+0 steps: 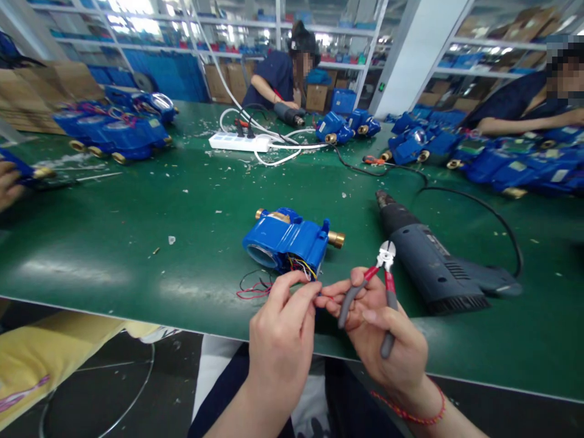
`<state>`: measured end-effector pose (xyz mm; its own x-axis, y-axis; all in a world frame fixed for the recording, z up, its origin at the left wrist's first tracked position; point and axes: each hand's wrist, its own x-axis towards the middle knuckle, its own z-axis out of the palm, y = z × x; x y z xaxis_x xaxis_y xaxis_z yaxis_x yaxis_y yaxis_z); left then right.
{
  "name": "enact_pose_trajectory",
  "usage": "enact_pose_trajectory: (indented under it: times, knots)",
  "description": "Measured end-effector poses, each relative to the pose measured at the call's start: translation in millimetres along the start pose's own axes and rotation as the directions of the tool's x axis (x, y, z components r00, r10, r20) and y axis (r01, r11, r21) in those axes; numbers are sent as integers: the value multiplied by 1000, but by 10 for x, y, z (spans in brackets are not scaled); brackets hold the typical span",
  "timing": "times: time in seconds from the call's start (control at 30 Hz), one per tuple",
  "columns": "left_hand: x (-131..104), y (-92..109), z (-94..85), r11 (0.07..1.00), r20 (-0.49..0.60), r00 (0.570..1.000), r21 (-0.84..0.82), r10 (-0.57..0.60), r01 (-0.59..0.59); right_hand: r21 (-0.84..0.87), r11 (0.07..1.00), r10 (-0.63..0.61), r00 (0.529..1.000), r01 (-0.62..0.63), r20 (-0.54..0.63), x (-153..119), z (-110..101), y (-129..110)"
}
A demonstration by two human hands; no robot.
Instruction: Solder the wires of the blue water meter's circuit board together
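A blue water meter point(292, 237) with brass ends lies on the green table in front of me, thin coloured wires point(298, 266) coming out of its open near side. My left hand point(285, 328) pinches wires close to that opening, its thumb and forefinger pressed together. In my right hand point(383, 328) rest diagonal cutters point(387, 258) with red and grey handles, jaws pointing up and away. The fingertips of this hand also meet a short red wire point(331, 298) beside my left fingertips. Loose red and black wires point(255, 290) trail to the left of the meter.
A grey heat gun point(433, 261) lies at right, its black cable running back. A white power strip point(239, 142) stands further off. Blue meters are grouped at left point(130, 134) and right point(515, 158). Co-workers sit across the table; another person's hand point(9, 185) shows at far left.
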<state>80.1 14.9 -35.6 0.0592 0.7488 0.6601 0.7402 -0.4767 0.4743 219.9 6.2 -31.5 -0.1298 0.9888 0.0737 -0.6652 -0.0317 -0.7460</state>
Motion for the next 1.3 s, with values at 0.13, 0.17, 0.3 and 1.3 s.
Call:
enact_pose_trajectory:
  times: [0.13, 0.17, 0.3, 1.3]
  knots:
    - [30, 12, 15, 1000, 9, 1000, -27, -1, 2, -25, 1000, -9, 1000, 10, 19, -14, -36, -22]
    - [39, 19, 17, 999, 6, 1000, -34, -2, 3, -65, 997, -27, 1000, 27, 11, -18, -49, -37]
    - [60, 43, 15, 999, 10, 1000, -34, -5, 5, -397, 903, -208, 976, 164, -69, -35, -120, -133]
    - [23, 52, 14, 999, 74, 997, 43, -15, 12, -350, 937, -101, 946, -14, -307, 90, 41, 43]
